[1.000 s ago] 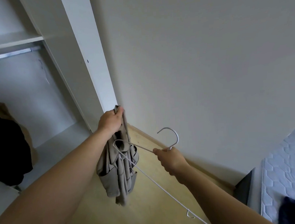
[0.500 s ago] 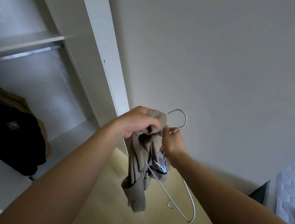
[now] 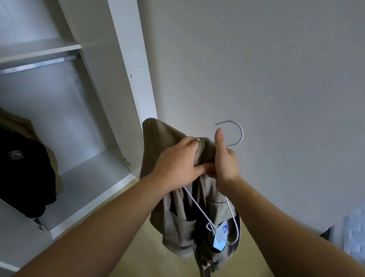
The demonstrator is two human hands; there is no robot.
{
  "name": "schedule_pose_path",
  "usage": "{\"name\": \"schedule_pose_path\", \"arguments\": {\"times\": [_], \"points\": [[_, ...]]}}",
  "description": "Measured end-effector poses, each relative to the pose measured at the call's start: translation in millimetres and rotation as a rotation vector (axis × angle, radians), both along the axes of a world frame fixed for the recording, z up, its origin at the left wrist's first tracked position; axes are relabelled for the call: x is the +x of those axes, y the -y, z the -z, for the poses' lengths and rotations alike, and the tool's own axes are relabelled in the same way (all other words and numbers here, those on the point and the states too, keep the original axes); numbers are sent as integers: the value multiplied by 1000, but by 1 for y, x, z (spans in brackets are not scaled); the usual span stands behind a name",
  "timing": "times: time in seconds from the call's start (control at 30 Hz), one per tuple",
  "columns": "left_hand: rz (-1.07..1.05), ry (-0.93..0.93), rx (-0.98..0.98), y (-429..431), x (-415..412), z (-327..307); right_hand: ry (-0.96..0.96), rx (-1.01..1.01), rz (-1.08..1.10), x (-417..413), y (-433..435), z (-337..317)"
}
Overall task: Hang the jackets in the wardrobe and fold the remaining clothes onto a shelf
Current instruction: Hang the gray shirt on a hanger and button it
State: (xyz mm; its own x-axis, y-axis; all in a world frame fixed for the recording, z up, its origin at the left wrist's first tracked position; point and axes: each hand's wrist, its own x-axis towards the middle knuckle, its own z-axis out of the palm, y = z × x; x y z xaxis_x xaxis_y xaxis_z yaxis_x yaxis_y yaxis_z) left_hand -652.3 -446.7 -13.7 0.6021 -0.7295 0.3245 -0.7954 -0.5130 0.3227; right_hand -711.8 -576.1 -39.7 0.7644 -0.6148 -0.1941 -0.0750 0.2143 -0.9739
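Observation:
A beige jacket hangs bunched in front of me, gripped at its collar by my left hand. My right hand holds the neck of a white wire hanger, thumb up beside the hook. The hanger's lower wire runs down inside the jacket, where a blue label shows. The open white wardrobe stands at the left with a metal rail under a shelf. A black jacket and a tan one behind it hang at the far left.
A plain white wall fills the right half. Pale wooden floor lies below. A white quilted mattress corner shows at the lower right. The wardrobe's bottom board is bare beside the hung jackets.
My hands have come together and risen. The hanger has swung upright and gone into the beige jacket. The view has shifted right, toward the wall.

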Motion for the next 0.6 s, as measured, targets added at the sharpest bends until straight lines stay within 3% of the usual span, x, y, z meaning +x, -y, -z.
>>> {"name": "schedule_pose_path", "arguments": {"times": [0.07, 0.23, 0.47, 0.6], "points": [[-46, 127, 25, 3, 6, 1, 103, 66, -50, -2, -1, -5], [-182, 98, -4, 8, 21, -3, 286, 173, -194, -10, 4, -13], [-171, 35, -95, 15, 24, -6, 182, 112, -297, -20, 28, 2], [-180, 21, -187, 14, 29, -14, 48, 88, -226, -27, 39, 23]]}}
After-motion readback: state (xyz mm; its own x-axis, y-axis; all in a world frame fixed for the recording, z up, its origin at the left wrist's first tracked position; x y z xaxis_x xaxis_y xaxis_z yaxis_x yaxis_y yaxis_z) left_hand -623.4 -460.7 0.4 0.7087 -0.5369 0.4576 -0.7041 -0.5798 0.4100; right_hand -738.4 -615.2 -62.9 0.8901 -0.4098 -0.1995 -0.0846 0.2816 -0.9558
